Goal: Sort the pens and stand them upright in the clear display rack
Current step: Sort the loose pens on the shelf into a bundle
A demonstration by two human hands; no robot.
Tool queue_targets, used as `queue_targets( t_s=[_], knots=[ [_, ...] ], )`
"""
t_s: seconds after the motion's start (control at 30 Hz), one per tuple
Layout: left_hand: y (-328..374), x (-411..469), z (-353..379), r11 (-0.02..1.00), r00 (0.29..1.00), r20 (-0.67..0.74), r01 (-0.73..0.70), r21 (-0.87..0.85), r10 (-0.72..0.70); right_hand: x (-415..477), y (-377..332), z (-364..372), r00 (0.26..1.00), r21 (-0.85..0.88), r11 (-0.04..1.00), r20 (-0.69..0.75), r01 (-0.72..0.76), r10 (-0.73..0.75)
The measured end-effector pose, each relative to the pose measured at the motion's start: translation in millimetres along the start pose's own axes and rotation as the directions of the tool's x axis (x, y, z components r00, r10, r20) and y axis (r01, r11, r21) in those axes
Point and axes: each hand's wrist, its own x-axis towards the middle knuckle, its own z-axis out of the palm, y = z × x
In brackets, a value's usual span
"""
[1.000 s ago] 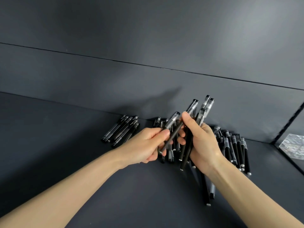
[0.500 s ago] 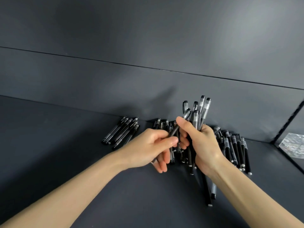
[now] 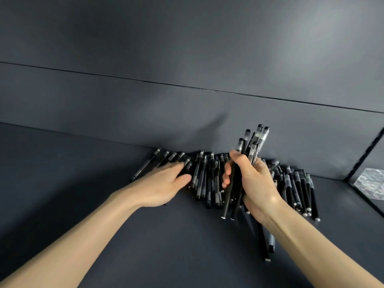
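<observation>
My right hand point(image 3: 252, 183) grips a bundle of several black pens point(image 3: 252, 142), held nearly upright with clear caps at the top and tips below my palm. My left hand point(image 3: 164, 183) reaches flat, fingers straight, over the left group of loose pens point(image 3: 153, 161) lying on the dark shelf; it holds nothing. More black pens lie in a middle pile point(image 3: 205, 177) between my hands and in a right pile point(image 3: 299, 188) behind my right wrist. Two pens point(image 3: 268, 244) lie under my right forearm. No display rack is visible.
The dark shelf surface point(image 3: 62, 183) runs to a dark back wall point(image 3: 187, 111). At the far right a black divider point(image 3: 363, 154) separates a compartment holding something clear and crinkled point(image 3: 372, 183).
My left hand let go of the pen it passed to the right hand and moved left and away, opening over the left pens. The right hand's bundle gained that pen.
</observation>
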Motion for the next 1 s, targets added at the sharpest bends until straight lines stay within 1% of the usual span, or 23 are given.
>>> queue_targets(
  t_s=[0.07,0.1,0.13,0.2,0.27,0.37,0.4,0.5,0.57,0.67,0.7,0.73,0.77,0.83,0.87,0.9,0.93,0.97,1.0],
  knots=[
    [-10.3,2.0,-6.9,0.992,0.974,-0.221,0.073,0.102,-0.049,2.3,1.7,-0.5,1.0,0.013,1.0,-0.006,0.025,-0.024],
    [-15.3,3.4,-8.9,0.984,0.958,-0.276,0.12,0.135,-0.079,3.2,2.8,-0.7,0.999,0.017,0.999,-0.009,0.032,-0.032],
    [-18.8,4.4,-9.7,0.98,0.95,-0.293,0.152,0.132,-0.108,4.2,4.2,-0.9,0.999,0.009,0.999,-0.011,0.038,-0.038],
    [-20.8,5.3,-8.4,0.976,0.946,-0.287,0.188,0.106,-0.151,4.5,5.9,-0.1,0.999,-0.02,0.999,-0.019,0.037,-0.038],
    [-19.3,6.3,-5.7,0.965,0.936,-0.302,0.228,0.133,-0.18,4.2,6.9,0.6,0.999,0.011,0.999,-0.021,0.041,-0.041],
    [-16.5,8.0,-3.4,0.932,0.919,-0.332,0.293,0.212,-0.213,2.0,5.6,2.2,0.999,0.058,0.998,0.034,0.01,-0.012],
    [-16.4,9.0,-3.4,0.928,0.916,-0.332,0.305,0.214,-0.224,1.7,5.6,2.2,0.999,0.072,0.997,0.054,-0.009,0.005],
    [-16.7,13.6,-5.4,0.94,0.916,-0.278,0.325,0.1,-0.288,-0.4,4.2,3.7,0.996,0.076,0.995,0.072,-0.061,0.055],
    [-15.2,15.4,-7.5,0.939,0.912,-0.253,0.341,0.037,-0.322,-1.0,3.9,3.8,0.996,0.065,0.996,0.066,-0.063,0.059],
    [-13.7,15.0,-8.9,0.938,0.892,-0.321,0.346,0.032,-0.318,-1.6,2.3,2.5,0.997,0.018,0.998,0.042,-0.058,0.057],
    [-12.3,13.3,-9.6,0.945,0.883,-0.362,0.327,0.016,-0.299,-1.9,1.8,1.8,0.998,0.015,0.998,0.029,-0.061,0.06],
    [-9.1,10.9,-9.8,0.958,0.871,-0.407,0.283,-0.038,-0.274,-1.8,2.2,0.9,0.998,0.021,0.998,0.021,-0.057,0.057],
    [-3.5,7.8,-9.2,0.969,0.86,-0.446,0.21,-0.133,-0.248,-2.2,1.6,0.9,0.999,0.038,0.998,0.009,-0.052,0.052],
    [15.6,-1.3,-4.0,0.938,0.854,-0.492,-0.016,-0.346,-0.167,-3.0,1.0,2.1,0.999,0.049,0.998,-0.009,-0.037,0.038],
    [27.1,-5.8,1.2,0.893,0.872,-0.481,-0.142,-0.427,-0.091,-3.6,0.2,2.9,0.999,0.053,0.998,-0.017,-0.027,0.028],
    [39.1,-10.3,7.4,0.837,0.901,-0.433,-0.245,-0.489,0.011,-4.5,-1.4,3.6,0.999,0.062,0.998,-0.028,-0.019,0.021],
    [49.9,-13.5,14.3,0.782,0.926,-0.358,-0.309,-0.541,0.119,-4.8,-2.3,2.4,0.999,0.062,0.998,-0.039,-0.011,0.013],
    [57.4,-15.5,20.9,0.744,0.939,-0.282,-0.33,-0.581,0.197,-5.1,-4.3,0.9,0.998,0.054,0.999,-0.058,-0.009,0.012],
    [60.0,-14.8,25.9,0.733,0.944,-0.233,-0.329,-0.595,0.235,-4.9,-6.7,-1.8,0.997,0.042,0.999,-0.08,0.0,0.003]
  ],
)
